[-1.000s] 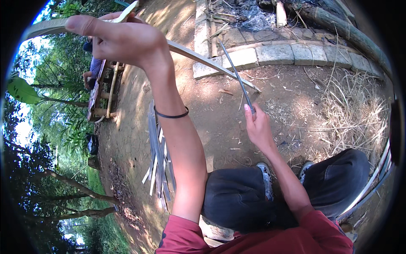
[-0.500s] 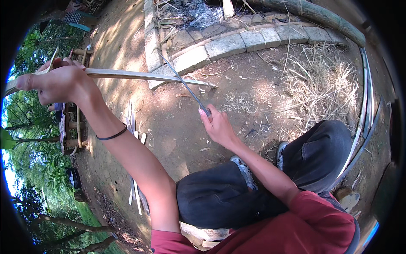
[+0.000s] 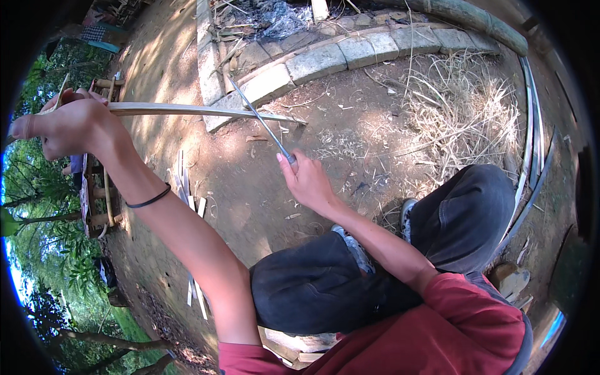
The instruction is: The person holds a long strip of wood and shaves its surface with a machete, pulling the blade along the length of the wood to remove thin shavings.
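From the head view, the left hand [image 3: 65, 128] is stretched out to the person's left with its fingers clamped around one end of a long, thin bamboo strip [image 3: 200, 111], which runs level from that fist toward the curved stone edging [image 3: 319, 62] at the top of the bare dirt ground [image 3: 250, 206]. The right hand [image 3: 306, 181] sits nearer the body, above the knees, its fingers wrapped tight on the handle of a slim knife [image 3: 259, 119]; the blade slants up and away and crosses the strip close to its far end, apparently touching it, though whether the edge bites in is too small to tell. More cut strips [image 3: 187, 187] lie on the ground below the outstretched arm, just past the black band [image 3: 149, 200] on the left wrist, and a heap of dry grass [image 3: 462, 119] lies to the right, beside the person's dark trousers [image 3: 462, 219]. Ash [image 3: 275, 19] fills the space behind the stones. The risk I see lies in the thin strip: held only at one end, it could flex or spring away under the blade, and the knife could then skid along it toward the left forearm. The strip could also split unevenly if the blade twists, and its edges look sharp enough to cut the gripping fingers if it slides through the fist.
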{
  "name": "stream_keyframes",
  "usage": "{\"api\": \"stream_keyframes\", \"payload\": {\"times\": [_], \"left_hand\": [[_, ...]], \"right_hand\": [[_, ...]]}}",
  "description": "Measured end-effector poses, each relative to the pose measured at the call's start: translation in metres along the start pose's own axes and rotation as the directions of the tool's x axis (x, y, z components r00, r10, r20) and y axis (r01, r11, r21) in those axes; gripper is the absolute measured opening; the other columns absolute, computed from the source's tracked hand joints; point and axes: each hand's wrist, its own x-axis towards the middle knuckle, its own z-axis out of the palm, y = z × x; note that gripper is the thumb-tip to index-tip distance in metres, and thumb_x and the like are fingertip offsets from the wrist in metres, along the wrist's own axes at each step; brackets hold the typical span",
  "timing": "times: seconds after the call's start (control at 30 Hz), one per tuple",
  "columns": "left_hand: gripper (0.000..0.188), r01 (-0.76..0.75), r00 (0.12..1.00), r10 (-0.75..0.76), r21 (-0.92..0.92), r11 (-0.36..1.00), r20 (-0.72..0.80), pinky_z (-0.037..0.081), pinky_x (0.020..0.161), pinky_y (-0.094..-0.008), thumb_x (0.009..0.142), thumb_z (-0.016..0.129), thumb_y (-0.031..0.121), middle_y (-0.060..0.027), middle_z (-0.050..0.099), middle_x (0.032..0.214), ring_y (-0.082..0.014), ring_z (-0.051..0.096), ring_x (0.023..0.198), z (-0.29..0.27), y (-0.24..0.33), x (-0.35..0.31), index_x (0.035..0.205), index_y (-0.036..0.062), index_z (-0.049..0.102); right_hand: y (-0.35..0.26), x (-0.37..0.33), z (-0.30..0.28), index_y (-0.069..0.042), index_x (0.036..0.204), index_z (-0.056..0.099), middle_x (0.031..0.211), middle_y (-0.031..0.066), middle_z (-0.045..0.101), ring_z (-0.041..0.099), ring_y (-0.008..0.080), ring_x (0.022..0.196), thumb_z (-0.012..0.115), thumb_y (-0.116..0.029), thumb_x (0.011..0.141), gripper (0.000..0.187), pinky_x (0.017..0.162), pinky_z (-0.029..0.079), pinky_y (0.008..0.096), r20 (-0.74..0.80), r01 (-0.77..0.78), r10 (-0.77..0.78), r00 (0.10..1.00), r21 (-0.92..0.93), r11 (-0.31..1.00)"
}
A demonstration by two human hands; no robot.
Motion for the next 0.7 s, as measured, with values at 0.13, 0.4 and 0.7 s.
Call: {"api": "stream_keyframes", "payload": {"times": [0.13, 0.4, 0.7], "left_hand": [[0.087, -0.001, 0.999, 0.001, 0.019, 1.000, 0.035, 0.039, 0.037, -0.0298, 0.089, 0.013, 0.077, -0.0162, 0.051, 0.060, -0.0202, 0.047, 0.043, -0.012, -0.002, 0.017, 0.071, -0.0019, 0.044], [0.085, -0.049, 0.995, 0.045, 0.040, 0.998, 0.086, 0.044, 0.037, -0.0276, 0.088, 0.013, 0.079, -0.0096, 0.047, 0.051, -0.0180, 0.048, 0.039, 0.005, 0.016, -0.013, 0.072, 0.0012, 0.045], [0.075, -0.024, 1.000, 0.024, 0.000, 1.000, 0.000, 0.037, 0.039, -0.0321, 0.096, 0.019, 0.063, -0.0163, 0.052, 0.063, -0.0235, 0.049, 0.046, 0.025, 0.030, -0.022, 0.079, -0.0056, 0.043]], "right_hand": [[0.028, 0.003, 0.016, 0.006, 0.084, 0.060, 0.067, 0.0275, 0.063, 0.065, 0.0464, 0.071, 0.052, -0.036, 0.097, 0.045, 0.065, 0.050, 0.0539, -0.035, -0.093, 0.090, 0.995, -0.106, 0.990], [0.085, 0.016, 0.011, 0.007, 0.085, 0.062, 0.069, 0.0275, 0.063, 0.065, 0.0474, 0.073, 0.052, -0.036, 0.097, 0.045, 0.067, 0.051, 0.0537, -0.052, -0.193, 0.187, 0.981, -0.143, 0.971], [0.143, 0.022, 0.011, 0.007, 0.089, 0.063, 0.070, 0.0282, 0.063, 0.065, 0.0470, 0.073, 0.053, -0.036, 0.097, 0.045, 0.067, 0.050, 0.0539, -0.144, -0.280, 0.253, 0.957, -0.211, 0.937]]}}
